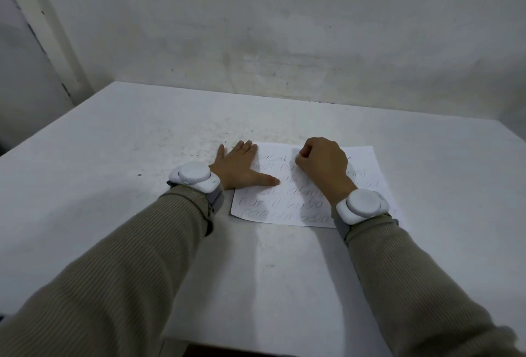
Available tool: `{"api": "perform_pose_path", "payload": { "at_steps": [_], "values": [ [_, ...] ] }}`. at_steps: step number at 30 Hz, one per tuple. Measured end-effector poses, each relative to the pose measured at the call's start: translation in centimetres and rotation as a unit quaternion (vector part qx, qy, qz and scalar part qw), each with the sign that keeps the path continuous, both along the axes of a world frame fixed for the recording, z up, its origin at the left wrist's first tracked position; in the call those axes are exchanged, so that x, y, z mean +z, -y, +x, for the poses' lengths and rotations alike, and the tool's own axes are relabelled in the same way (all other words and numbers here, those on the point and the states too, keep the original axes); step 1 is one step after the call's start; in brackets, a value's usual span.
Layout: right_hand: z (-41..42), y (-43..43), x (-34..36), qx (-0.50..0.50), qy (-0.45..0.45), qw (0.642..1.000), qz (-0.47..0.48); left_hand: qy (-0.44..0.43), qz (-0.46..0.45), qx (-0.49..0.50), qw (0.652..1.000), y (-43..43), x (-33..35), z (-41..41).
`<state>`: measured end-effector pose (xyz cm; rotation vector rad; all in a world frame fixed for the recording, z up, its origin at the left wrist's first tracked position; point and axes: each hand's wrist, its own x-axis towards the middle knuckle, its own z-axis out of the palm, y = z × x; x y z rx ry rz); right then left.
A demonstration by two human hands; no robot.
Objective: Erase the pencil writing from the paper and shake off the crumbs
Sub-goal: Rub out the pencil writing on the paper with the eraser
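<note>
Head view: paper (284, 203) lay flat on the white table (128, 134), pencil lines showing. Left hand (237, 167) pressed its left edge, fingers straight, thumb spread. Right hand (323, 163) sat over the upper lines, fingers curled tight; any contents hidden.

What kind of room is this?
Probably a plain workroom or test room: a white table against a scuffed white wall, a handwritten paper on it, and trackers on both wrists.
</note>
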<state>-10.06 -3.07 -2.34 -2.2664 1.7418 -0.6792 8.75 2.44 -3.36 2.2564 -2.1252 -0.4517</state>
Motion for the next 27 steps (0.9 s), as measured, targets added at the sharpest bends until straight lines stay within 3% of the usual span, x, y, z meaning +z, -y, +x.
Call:
{"api": "perform_pose_path", "payload": {
  "at_steps": [7, 10, 17, 27],
  "values": [
    [-0.2, -0.2, 0.7, 0.030, -0.024, 0.999, 0.025, 0.025, -0.070, 0.003, 0.997, -0.8, -1.5, -0.7],
    [0.0, 0.2, 0.7, 0.088, 0.007, 0.996, 0.022, 0.044, -0.095, 0.001, 0.994, -1.0, -2.0, -0.7],
    [0.3, 0.0, -0.4, 0.161, 0.067, 0.985, 0.005, 0.037, -0.082, 0.004, 0.996, -1.2, -1.7, -0.8],
    [0.7, 0.5, -0.2, 0.161, 0.013, 0.987, -0.013, 0.032, -0.080, 0.009, 0.996, -1.2, -1.6, -0.9]
  ]
}}
